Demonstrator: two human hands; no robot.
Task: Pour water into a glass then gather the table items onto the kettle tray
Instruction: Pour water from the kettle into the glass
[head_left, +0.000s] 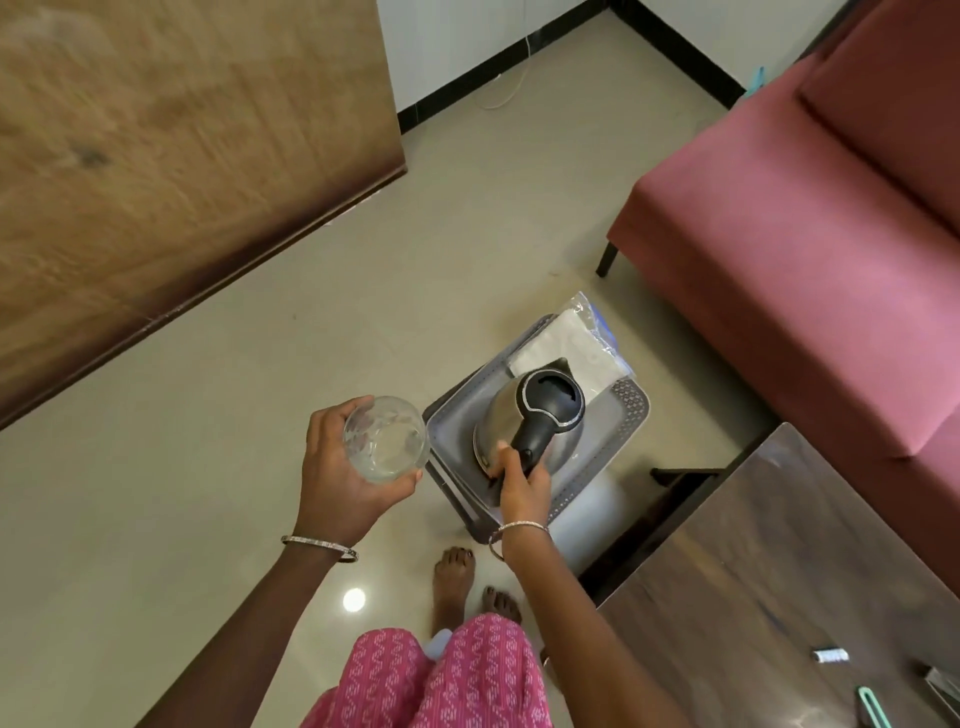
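Head view, looking down at a tiled floor (234, 415). Left hand (343, 483): fingers and thumb curled round a clear drinking glass (385, 439), held upright in the air to the left of the tray, rim towards the camera; water level inside cannot be judged. Right hand (522, 486): fingers wrapped round the black handle (531, 440) of the electric kettle (545, 410), firm closed grip. Kettle: steel body, black lid, spout pointing away from the person, positioned over the near half of the grey tray (628, 402); whether its base rests on the tray or is just lifted cannot be told. Tray is low down, just beyond the person's bare feet (457, 577). White packet in clear plastic (571, 340) lies on the tray's far end, just behind the kettle. Dark wooden table (753, 571) at lower right, apart from the tray; on it a small white item (831, 656) and a teal item (871, 706), both too small to identify. Maroon sofa (779, 234) at right, wooden panel (182, 156) at upper left.
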